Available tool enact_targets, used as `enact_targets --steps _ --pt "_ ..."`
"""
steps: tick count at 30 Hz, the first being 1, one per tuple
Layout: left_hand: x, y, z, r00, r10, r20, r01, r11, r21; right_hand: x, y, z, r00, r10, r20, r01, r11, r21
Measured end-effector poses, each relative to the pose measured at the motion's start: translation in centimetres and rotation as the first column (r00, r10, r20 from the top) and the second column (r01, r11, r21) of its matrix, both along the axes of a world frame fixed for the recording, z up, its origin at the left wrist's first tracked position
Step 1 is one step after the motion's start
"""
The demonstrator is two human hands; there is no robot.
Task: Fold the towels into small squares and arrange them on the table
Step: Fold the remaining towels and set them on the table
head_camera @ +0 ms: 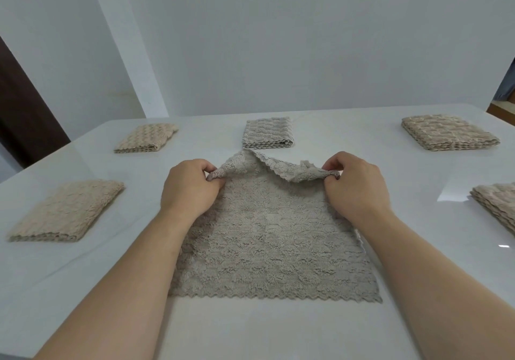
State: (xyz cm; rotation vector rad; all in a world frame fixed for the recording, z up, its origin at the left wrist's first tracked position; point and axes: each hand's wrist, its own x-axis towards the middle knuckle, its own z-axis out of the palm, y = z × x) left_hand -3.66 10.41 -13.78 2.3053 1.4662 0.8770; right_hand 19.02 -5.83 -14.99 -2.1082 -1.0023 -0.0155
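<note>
A grey towel (267,242) is being handled at the middle of the white table (348,125). Its near half is lying flat, while its far edge is being held raised off the surface, with a fold drooping between the hands. The far left corner is being pinched by the left hand (189,189), fingers curled round the cloth. The far right corner is being pinched the same way by the right hand (356,186).

Five folded towels are being borne by the table around it:
- a grey square (268,132) just beyond the raised edge
- a far-left square (146,138)
- a near-left square (69,211)
- a far-right square (448,133)
- a right square (496,206), which is being cut off by the frame

The four around the sides are beige.

Some fingertips are being hidden in the cloth, and parts of the towel's side edges are being covered by the forearms.
</note>
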Motion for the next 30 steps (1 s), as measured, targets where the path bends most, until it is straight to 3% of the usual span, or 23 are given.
enact_targets --steps 7,11,18,23,30 --pt "-0.3 -0.1 0.4 0.991 0.044 0.13 -0.037 0.998 -0.053 -0.5 -0.2 0.2 0.978 0.051 -0.203 -0.031 0.994 0.104" --pt "0.1 -0.5 0.4 0.972 -0.007 0.235 0.038 0.991 -0.128 -0.7 -0.4 0.6 0.972 0.082 -0.222 -0.041 0.982 0.183" --pt "0.4 -0.2 -0.2 0.901 -0.065 0.429 0.166 0.965 -0.204 -0.4 -0.3 0.0 0.985 0.113 -0.132 -0.094 0.985 0.145" --pt "0.5 -0.2 -0.1 0.945 -0.065 0.321 0.098 0.991 -0.087 -0.4 -0.1 -0.1 0.988 0.134 -0.074 -0.126 0.986 0.107" --pt "0.7 -0.3 -0.2 0.93 -0.111 0.35 0.141 0.988 -0.063 -0.2 0.4 -0.8 0.975 0.219 0.033 -0.221 0.967 0.125"
